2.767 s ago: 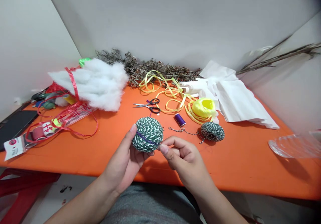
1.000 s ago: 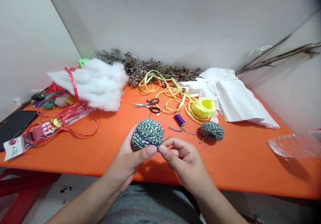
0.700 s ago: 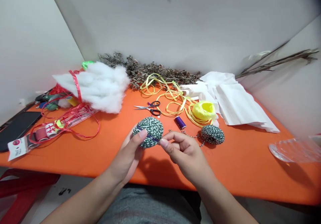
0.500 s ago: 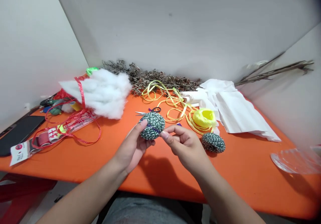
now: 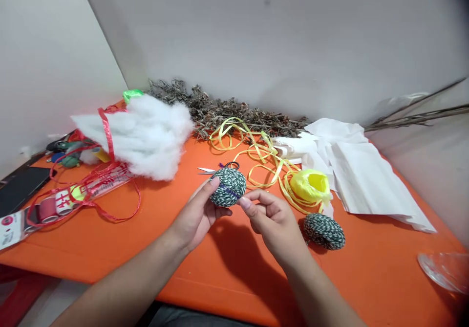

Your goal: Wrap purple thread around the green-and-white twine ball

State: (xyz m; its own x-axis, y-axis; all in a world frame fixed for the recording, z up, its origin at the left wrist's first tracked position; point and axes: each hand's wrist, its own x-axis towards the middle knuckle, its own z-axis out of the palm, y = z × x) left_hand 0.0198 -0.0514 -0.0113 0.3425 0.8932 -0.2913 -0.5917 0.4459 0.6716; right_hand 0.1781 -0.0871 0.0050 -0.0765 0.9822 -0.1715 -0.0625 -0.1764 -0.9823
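A ball of green-and-white yarn (image 5: 227,186) sits in my left hand (image 5: 198,212), its thumb on the near-left side and fingers curled underneath. Around the ball's lower front runs a dark purple strand (image 5: 230,191). My right hand (image 5: 274,222) pinches thumb and forefinger at the ball's right edge, where the strand meets the fingertips. Scissors (image 5: 231,165) lie just behind the ball, partly hidden by it. To the right of my right hand, a second ball of the same yarn (image 5: 324,231) rests on the orange table (image 5: 205,273).
White stuffing (image 5: 146,136) tied with red plastic ribbon (image 5: 107,134) lies left, beside a pack of thread spools (image 5: 47,209). Dried twigs (image 5: 227,112) line the back. Yellow ribbon (image 5: 262,153), a yellow roll (image 5: 309,185) and white sheets (image 5: 370,178) are right. Clear plastic (image 5: 445,271) is far right.
The view has shifted a little, moving side objects outward. Both hands keep nearly the same hold on the yarn ball, which appears slightly lower and further right.
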